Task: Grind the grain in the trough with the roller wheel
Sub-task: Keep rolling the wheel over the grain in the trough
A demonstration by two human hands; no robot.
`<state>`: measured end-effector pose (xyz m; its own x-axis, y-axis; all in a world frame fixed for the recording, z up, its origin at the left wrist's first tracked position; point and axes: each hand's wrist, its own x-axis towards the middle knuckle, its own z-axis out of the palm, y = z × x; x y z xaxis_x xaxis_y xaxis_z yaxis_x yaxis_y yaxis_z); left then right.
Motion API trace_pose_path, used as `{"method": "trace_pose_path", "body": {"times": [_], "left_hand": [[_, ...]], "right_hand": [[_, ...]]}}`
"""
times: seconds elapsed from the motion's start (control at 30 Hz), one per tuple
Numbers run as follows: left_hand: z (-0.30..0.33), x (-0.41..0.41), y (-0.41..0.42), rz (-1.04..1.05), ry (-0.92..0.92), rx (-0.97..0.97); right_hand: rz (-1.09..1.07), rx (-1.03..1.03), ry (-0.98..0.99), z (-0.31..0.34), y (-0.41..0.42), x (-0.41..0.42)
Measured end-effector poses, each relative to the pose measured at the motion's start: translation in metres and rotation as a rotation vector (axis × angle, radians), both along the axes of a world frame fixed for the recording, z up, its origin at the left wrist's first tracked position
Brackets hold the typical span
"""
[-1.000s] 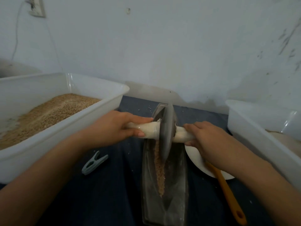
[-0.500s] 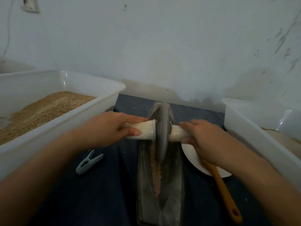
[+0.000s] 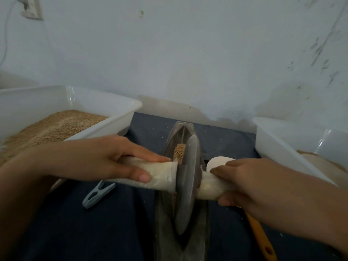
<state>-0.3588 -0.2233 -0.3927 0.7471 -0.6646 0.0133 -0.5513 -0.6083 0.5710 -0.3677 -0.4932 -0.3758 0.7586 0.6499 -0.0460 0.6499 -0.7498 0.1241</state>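
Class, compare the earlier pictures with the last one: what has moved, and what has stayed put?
The wheel has rolled toward the person along the trough, leaving grain showing at the far end. The left hand and right hand came back with it, still gripping the handles. Nothing was let go. The clothespin, spatula and left tub stayed where they were.

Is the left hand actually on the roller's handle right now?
Touching. The head view shows the left hand on the roller wheel's left handle, thumb and fingers wrapped around it.
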Motion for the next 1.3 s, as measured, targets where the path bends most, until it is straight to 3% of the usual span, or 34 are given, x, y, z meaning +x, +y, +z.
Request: {"method": "trace_pose_path", "body": {"times": [0.1, 0.3, 0.4, 0.73, 0.8, 0.97, 1.1, 1.17, 1.3], "left_hand": [[-0.005, 0.005, -0.003, 0.071, -0.047, 0.024], [-0.033, 0.036, -0.013, 0.388, -0.37, 0.148], [-0.037, 0.04, -0.016, 0.409, -0.484, 0.186], [-0.003, 0.003, 0.002, -0.009, 0.046, -0.033], [-0.002, 0.003, 0.0, 0.007, 0.039, -0.02], [-0.019, 0.02, -0.009, 0.276, -0.136, 0.062], [-0.037, 0.043, -0.016, 0.464, -0.43, 0.163], [-0.039, 0.046, -0.018, 0.457, -0.519, 0.193], [-0.026, 0.031, -0.008, 0.295, -0.318, 0.113]], "right_hand": [[-0.034, 0.029, -0.06, -0.009, 0.002, 0.009], [-0.112, 0.171, -0.22, -0.034, 0.01, 0.061], [-0.122, 0.205, -0.229, -0.039, 0.009, 0.068], [-0.031, -0.048, -0.036, -0.002, 0.008, 0.001], [-0.04, -0.074, -0.035, -0.003, 0.009, 0.0], [-0.079, 0.156, -0.153, -0.025, 0.006, 0.039], [-0.131, 0.207, -0.273, -0.04, 0.011, 0.072], [-0.134, 0.208, -0.287, -0.043, 0.01, 0.075], [-0.059, 0.11, -0.223, -0.03, 0.006, 0.048]]}}
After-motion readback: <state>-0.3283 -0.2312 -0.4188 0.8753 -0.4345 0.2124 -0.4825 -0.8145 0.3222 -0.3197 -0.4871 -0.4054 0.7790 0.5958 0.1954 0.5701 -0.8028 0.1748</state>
